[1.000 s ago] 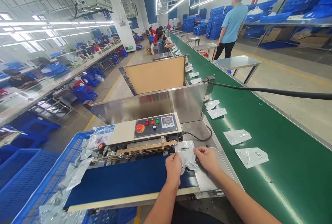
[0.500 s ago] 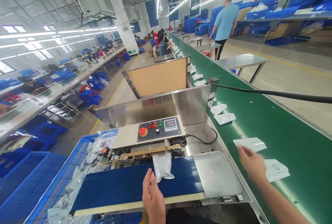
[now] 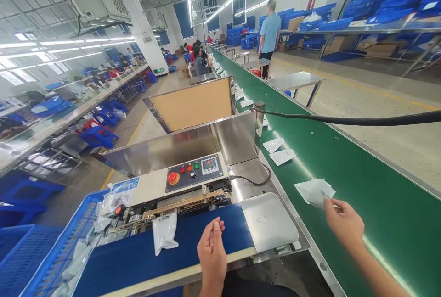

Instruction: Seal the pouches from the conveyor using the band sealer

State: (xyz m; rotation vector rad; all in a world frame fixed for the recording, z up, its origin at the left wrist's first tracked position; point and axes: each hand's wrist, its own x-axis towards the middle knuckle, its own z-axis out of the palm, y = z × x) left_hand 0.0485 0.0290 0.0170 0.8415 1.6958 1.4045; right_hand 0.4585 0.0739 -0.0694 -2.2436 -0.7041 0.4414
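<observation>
My right hand (image 3: 344, 223) is over the green conveyor (image 3: 379, 191), its fingers pinching the edge of a white pouch (image 3: 319, 191). A second white pouch lies partly beneath that one. My left hand (image 3: 212, 246), fingers curled with the thumb against them, hovers at the front edge of the sealing machine's blue belt (image 3: 127, 251); whether anything small is between its fingers is hidden. Farther left, a filled white pouch (image 3: 164, 232) hangs from the machine's sealing strip, apart from both hands. The control panel (image 3: 193, 173) shows lit digits.
A blue basket (image 3: 65, 242) of pouches adjoins the machine's left end. More pouches (image 3: 282, 156) lie up the conveyor. A black cable (image 3: 344, 120) crosses above it. Metal panels (image 3: 182, 141) stand behind the machine. A person in a blue shirt (image 3: 270, 30) stands beyond the conveyor.
The pouch in the machine has moved left along the belt. My right hand has closed on a pouch on the conveyor. My left hand's fingers have curled, and the view has shifted.
</observation>
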